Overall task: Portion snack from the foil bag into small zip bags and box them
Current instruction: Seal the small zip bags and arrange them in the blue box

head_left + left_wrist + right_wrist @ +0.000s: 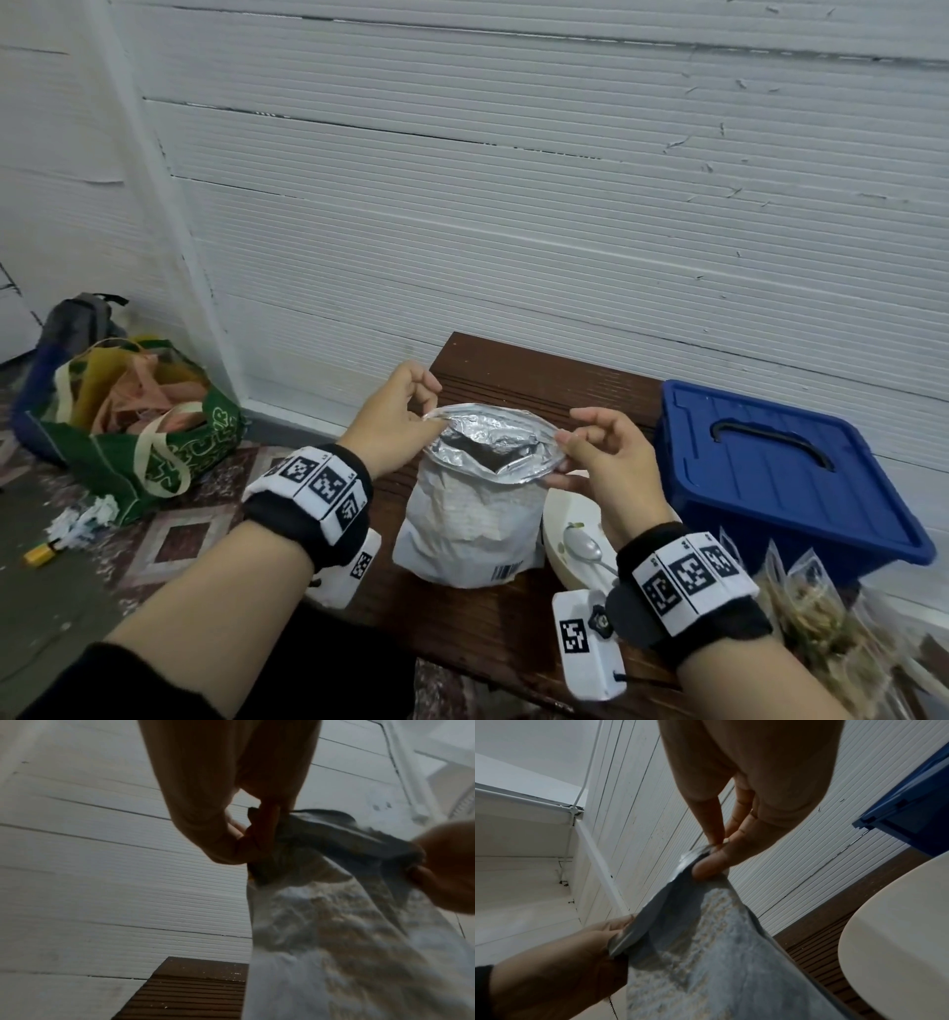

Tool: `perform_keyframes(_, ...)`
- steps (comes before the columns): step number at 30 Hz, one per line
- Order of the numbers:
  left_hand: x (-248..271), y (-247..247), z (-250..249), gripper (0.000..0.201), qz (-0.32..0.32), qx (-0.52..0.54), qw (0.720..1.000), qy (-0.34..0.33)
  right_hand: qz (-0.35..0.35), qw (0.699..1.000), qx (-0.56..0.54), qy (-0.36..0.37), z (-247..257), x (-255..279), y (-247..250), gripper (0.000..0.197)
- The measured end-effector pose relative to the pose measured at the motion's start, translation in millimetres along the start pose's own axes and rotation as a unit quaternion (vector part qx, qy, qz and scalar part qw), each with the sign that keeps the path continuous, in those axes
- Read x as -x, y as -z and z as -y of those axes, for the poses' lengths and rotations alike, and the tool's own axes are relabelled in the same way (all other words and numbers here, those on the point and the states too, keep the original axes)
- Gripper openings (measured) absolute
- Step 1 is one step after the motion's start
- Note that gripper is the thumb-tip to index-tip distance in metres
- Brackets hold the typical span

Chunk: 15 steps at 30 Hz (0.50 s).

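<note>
A white foil bag [472,519] with a silver lining stands upright on the brown table [513,375], its mouth pulled open. My left hand [405,411] pinches the left edge of the mouth; my right hand [590,447] pinches the right edge. In the left wrist view my left hand [259,837] pinches the bag [321,933] rim. In the right wrist view my right hand [716,852] pinches the foil bag [706,943] corner. Filled small zip bags [821,627] lie at the right. A shut blue lidded box [770,473] stands behind them.
A cream bowl [565,519] with a metal spoon [585,545] sits just right of the foil bag. A green tote bag [154,437] and a grey backpack [77,318] are on the floor at the left. A white panelled wall [513,205] rises behind the table.
</note>
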<state>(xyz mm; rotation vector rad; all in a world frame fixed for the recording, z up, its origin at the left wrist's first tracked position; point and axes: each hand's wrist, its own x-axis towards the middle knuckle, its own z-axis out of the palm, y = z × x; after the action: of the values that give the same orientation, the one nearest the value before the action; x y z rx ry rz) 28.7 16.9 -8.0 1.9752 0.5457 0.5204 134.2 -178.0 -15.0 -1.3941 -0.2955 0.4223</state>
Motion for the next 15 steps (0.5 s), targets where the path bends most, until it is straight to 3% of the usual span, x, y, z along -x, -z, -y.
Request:
perform_keyframes(3,2,3,2,0.035,0.013,0.096,0.994,0.056,0.029,0.999,-0.025,-0.025,2,0,6,0.024)
perform_keyframes(6,7,17,10,0.048,0.067,0.183,0.976,0.093,0.064,0.996,-0.047,-0.046,3,0,14,0.038)
perform_keyframes(10,16,32,24,0.066,0.135,0.191,0.970,0.064,0.073,0.996,-0.037,-0.030,-1,2,19,0.045)
perform_keyframes(15,16,15,24,0.050,0.027,0.144,0.989,0.015,0.098,0.994,-0.049,-0.027,-2,6,13,0.059)
